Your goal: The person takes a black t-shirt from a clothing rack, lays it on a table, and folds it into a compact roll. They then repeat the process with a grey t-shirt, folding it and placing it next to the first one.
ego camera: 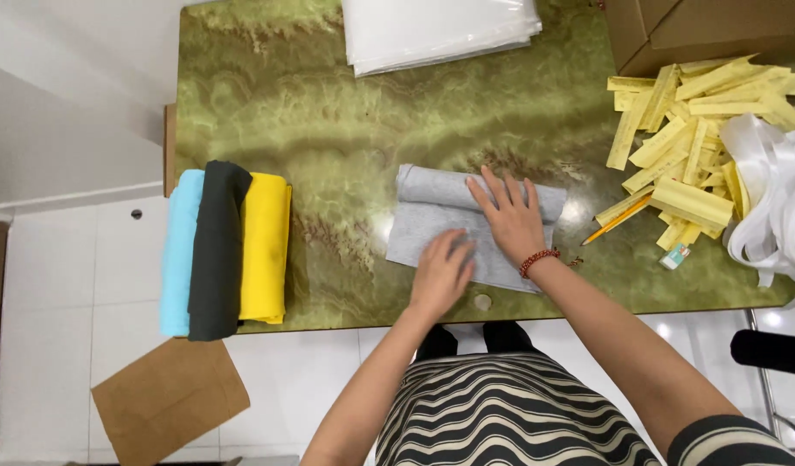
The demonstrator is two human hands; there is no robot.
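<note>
Grey cloth: one, partly rolled, centre of the frame on the green marbled surface; rolled edge along its upper side, flat part toward the lower edge.

Left hand: flat and open, palm down on the lower flat part of the cloth; slightly blurred.

Right hand: open, fingers spread, pressing on the rolled part; one red bead bracelet at the wrist.

Rolled cloths, left of frame: three, side by side and touching, overhanging the near edge of the surface: light blue, black, yellow.

Clear bags: one flat stack, top centre; count cannot be told.

Yellow paper strips: one loose heap, upper right; too many to count.

White ribbon: one tangled bundle, right edge.

Pencil: one, yellow, just below the heap.

Small tube: one, near the pencil.

Cardboard box: one, upper right corner.

Brown cardboard sheet: one, on the floor, lower left.
</note>
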